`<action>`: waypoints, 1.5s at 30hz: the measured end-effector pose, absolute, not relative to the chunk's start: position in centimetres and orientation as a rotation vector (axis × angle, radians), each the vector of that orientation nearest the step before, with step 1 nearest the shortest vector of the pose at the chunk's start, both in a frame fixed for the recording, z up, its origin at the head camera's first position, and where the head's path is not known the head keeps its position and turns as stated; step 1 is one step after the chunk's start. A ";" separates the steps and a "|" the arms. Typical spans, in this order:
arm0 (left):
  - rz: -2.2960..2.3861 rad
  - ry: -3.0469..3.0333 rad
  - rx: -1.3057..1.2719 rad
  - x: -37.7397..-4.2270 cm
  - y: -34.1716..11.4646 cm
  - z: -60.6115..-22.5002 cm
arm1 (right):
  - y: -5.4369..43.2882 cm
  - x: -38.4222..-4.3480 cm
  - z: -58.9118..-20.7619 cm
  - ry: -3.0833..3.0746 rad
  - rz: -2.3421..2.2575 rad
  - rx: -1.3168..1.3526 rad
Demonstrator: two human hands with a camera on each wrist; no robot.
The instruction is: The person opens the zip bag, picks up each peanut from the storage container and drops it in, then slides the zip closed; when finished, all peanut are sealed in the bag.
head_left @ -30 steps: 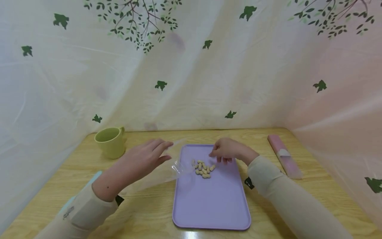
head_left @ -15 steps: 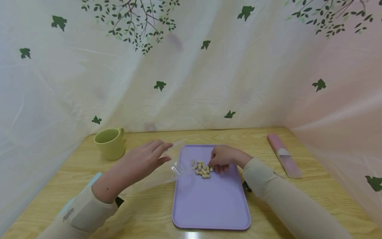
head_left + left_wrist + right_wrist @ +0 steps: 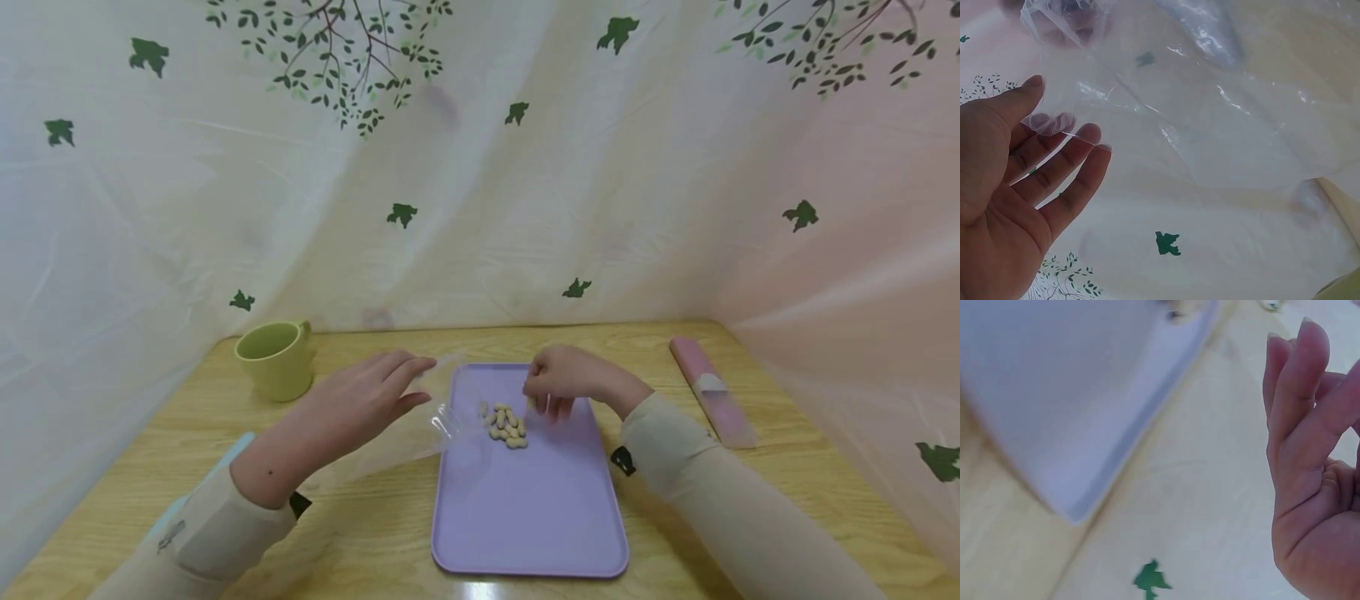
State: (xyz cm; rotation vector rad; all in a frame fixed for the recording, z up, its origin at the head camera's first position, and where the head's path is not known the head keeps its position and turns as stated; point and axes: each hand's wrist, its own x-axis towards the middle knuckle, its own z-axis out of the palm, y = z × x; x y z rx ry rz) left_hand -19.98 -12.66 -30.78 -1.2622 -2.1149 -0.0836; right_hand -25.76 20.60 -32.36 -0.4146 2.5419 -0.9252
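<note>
A clear plastic bag (image 3: 390, 446) spreads from beneath my left hand (image 3: 367, 400) to the left edge of the tray. Seen from the left wrist, the thumb and the loosely bent fingers (image 3: 1082, 178) stand apart at the bag's mouth, its film (image 3: 1141, 112) running over the fingertips. Several pale peanuts (image 3: 510, 425) lie heaped on a lilac tray (image 3: 532, 508). Just right of the heap, my right hand (image 3: 570, 379) is raised over the tray, pinching a peanut (image 3: 531, 402) that its fingers mostly cover. The right wrist view shows this hand (image 3: 1310, 431) bent beside the tray.
A yellow-green mug (image 3: 277, 362) stands at the back left of the wooden table (image 3: 375, 533). Part of a teal item (image 3: 217, 467) shows beside the left forearm. To the right lies a long pink packet (image 3: 708, 387) with a white band. Leaf-printed sheeting (image 3: 480, 250) encloses the table.
My right hand came down to the heap's right side, took a peanut and has lifted back up and to the right. The left hand and the bag have stayed put.
</note>
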 end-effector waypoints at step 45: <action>-0.077 -2.157 -1.270 -19.9 -12.3 -30.8 | 16.8 -22.3 -28.1 2.516 -1.160 -0.569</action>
